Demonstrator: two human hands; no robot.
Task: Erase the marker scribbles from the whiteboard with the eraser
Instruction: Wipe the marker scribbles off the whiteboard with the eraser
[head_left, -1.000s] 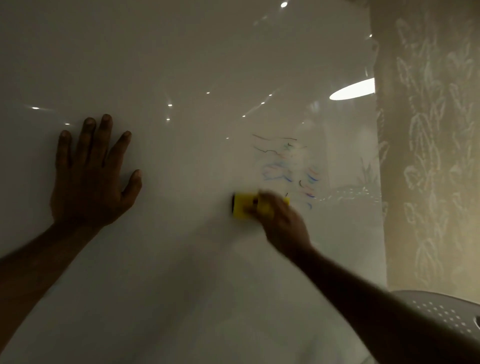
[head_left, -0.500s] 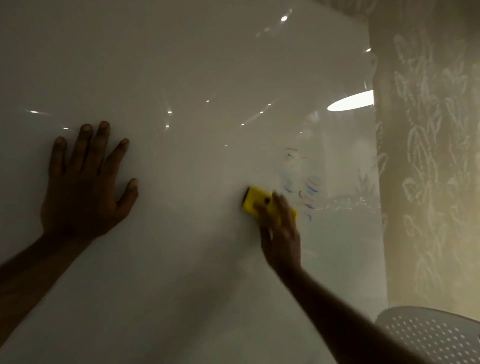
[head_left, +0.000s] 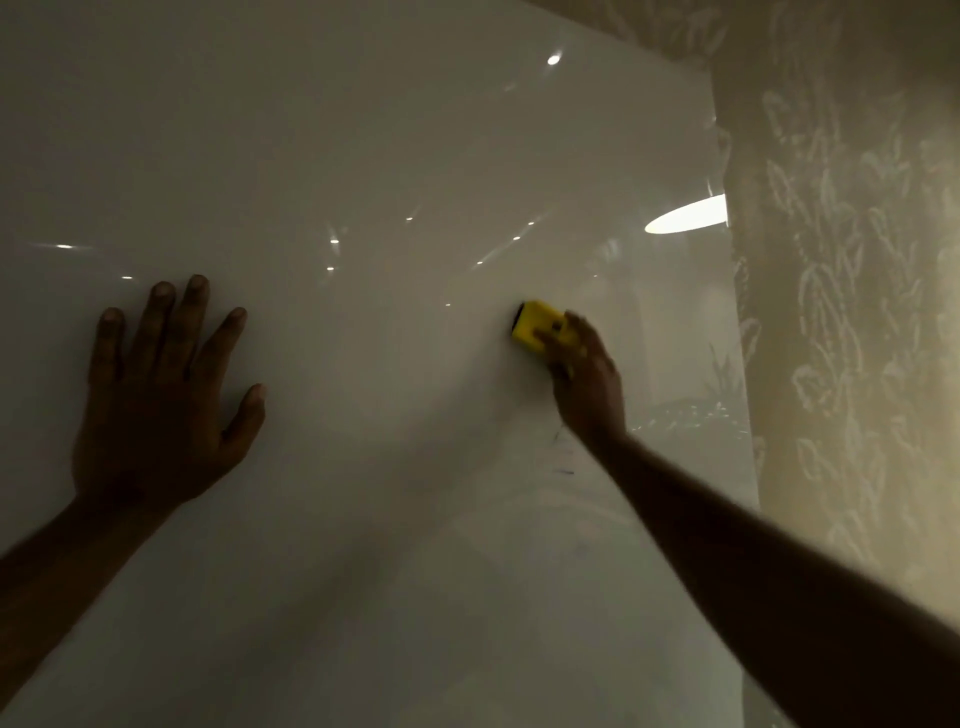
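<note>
A glossy white whiteboard (head_left: 395, 135) fills most of the view. My right hand (head_left: 589, 382) presses a yellow eraser (head_left: 537, 328) flat against the board, right of centre; its fingers cover the eraser's right part. Only faint marker scribbles (head_left: 563, 457) show, a few thin dark and blue strokes just below and left of my right wrist. My left hand (head_left: 161, 400) lies flat on the board at the left, fingers spread, holding nothing.
The whiteboard's right edge (head_left: 735, 332) runs down beside a wall with pale leaf-patterned wallpaper (head_left: 852, 291). Ceiling lights reflect in the board, the brightest an oval glare (head_left: 685, 215) near the right edge.
The eraser has swept up through the scribble patch; the coloured strokes seen earlier are nearly all gone. My left hand has stayed flat on the board. The white chair at the lower right has left the view.
</note>
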